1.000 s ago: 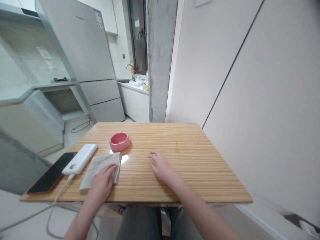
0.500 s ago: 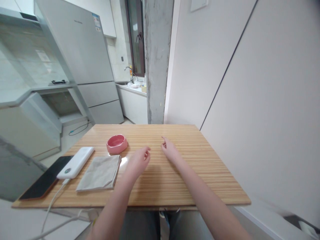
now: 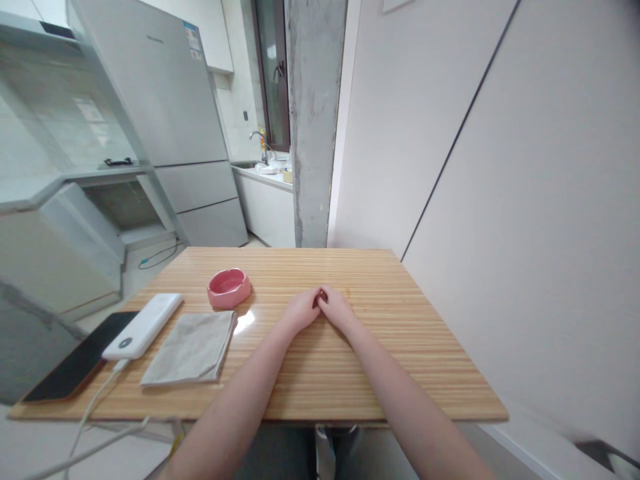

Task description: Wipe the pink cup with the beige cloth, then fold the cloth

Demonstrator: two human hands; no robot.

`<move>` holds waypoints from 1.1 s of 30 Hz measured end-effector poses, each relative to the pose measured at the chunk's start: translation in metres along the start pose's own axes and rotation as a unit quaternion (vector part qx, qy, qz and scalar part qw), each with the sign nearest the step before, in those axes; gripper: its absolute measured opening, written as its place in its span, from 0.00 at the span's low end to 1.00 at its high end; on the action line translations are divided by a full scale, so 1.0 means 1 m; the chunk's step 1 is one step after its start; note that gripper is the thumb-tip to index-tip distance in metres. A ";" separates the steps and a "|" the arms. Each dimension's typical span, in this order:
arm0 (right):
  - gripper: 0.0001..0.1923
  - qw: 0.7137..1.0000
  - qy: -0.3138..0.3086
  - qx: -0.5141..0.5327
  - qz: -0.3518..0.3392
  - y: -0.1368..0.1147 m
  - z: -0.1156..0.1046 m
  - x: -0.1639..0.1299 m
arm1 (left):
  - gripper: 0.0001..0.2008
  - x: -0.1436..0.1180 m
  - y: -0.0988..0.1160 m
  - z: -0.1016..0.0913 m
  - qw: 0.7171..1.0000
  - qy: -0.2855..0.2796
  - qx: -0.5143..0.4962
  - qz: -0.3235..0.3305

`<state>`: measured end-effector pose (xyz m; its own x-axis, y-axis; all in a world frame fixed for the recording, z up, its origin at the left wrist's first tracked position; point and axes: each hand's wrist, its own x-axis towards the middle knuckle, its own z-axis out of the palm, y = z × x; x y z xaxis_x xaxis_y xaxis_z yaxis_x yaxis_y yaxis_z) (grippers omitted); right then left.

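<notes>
My left hand (image 3: pixel 300 310) and my right hand (image 3: pixel 337 309) rest on the wooden table (image 3: pixel 400 333) near its middle, fingertips touching each other, fingers curled, nothing held. A folded grey cloth (image 3: pixel 193 348) lies flat to the left of my left forearm, apart from it. Beyond the cloth sits a small pink dish (image 3: pixel 229 289).
A white power bank (image 3: pixel 143 325) with a white cable (image 3: pixel 95 407) lies left of the cloth, beside a dark phone (image 3: pixel 75 365) at the table's left edge. A wall runs along the right. A fridge (image 3: pixel 170 120) and kitchen counter stand behind the table.
My left hand let go of the cloth and moved right to the table's middle. My right hand moved forward, then back slightly. Both hands now meet, fingertips touching.
</notes>
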<state>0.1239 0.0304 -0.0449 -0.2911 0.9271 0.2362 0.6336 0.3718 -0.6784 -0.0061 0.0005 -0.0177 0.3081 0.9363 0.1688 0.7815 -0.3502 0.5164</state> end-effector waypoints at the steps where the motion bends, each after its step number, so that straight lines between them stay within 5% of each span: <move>1: 0.07 1.000 -0.001 0.001 0.000 0.001 0.001 0.001 | 0.14 0.000 0.000 0.001 1.000 0.003 0.007 -0.003; 8: 0.07 1.000 -0.002 -0.004 0.002 0.001 0.000 0.001 | 0.13 0.003 0.003 0.009 1.000 0.008 0.026 -0.010; 12: 0.10 0.999 -0.014 0.041 0.000 0.002 -0.002 0.002 | 0.15 -0.002 0.000 -0.015 0.998 0.004 0.007 -0.059; 14: 0.11 0.996 -0.021 0.084 0.010 0.003 -0.003 0.003 | 0.17 -0.012 -0.010 -0.042 0.983 0.082 0.027 -0.165; 16: 0.11 0.994 -0.018 0.106 0.022 0.004 -0.003 0.005 | 0.17 -0.025 -0.024 -0.072 0.931 0.237 0.106 -0.259; 18: 0.11 0.994 -0.012 0.103 0.026 0.004 -0.003 0.006 | 0.17 -0.038 -0.041 -0.095 0.880 0.309 0.188 -0.307; 22: 0.10 0.995 -0.004 0.093 0.028 0.003 -0.003 0.007 | 0.20 -0.053 -0.064 -0.106 0.891 0.193 0.223 -0.345; 24: 0.10 0.995 -0.001 0.100 0.029 0.005 -0.002 0.007 | 0.17 -0.054 -0.069 -0.103 0.896 0.159 0.230 -0.345; 28: 0.11 0.989 0.019 0.139 0.039 0.008 0.000 0.010 | 0.13 -0.047 -0.067 -0.096 0.903 0.185 0.239 -0.305; 33: 0.16 0.959 0.114 0.252 0.056 0.007 0.000 0.014 | 0.10 -0.030 -0.029 -0.072 0.968 0.171 0.169 -0.070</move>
<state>0.1237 0.0461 -0.0462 -0.0403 0.9677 0.2490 0.2088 0.2519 -0.9450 -0.0769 -0.0152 0.0231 0.0326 0.9091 0.4154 0.9535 -0.1529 0.2597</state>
